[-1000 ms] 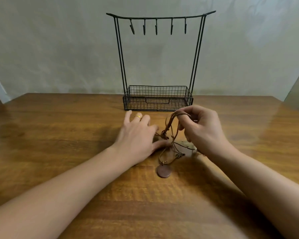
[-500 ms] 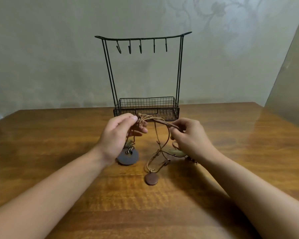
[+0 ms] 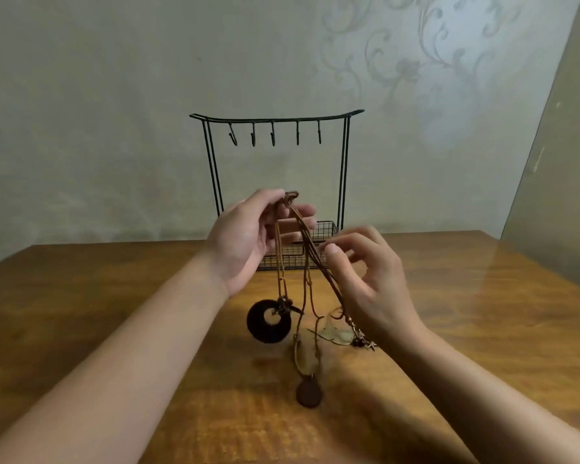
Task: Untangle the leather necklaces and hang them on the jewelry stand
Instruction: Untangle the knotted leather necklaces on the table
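Holding the bunched tops of the leather necklaces up above the table, the left hand has its thumb and curled fingers pinched round the cords, a small loop of leather showing just above the fingertips. From that grip the brown cords hang down in several strands in front of the jewelry stand. The right hand is lower and to the right, its thumb and forefinger pinching one group of strands that runs slanting down from the left hand toward the table; the other fingers are loosely curled. A dark ring pendant hangs clear of the table below the left wrist. A round brown disc pendant lies on the wood nearer the person, and a pale leaf-shaped pendant with a few small dark beads rests on the table beside the right wrist. The stand is black wire, set at the back of the table against the wall, with five small hooks under its top bar, all bare, and a mesh basket at its foot, partly hidden behind the hands.
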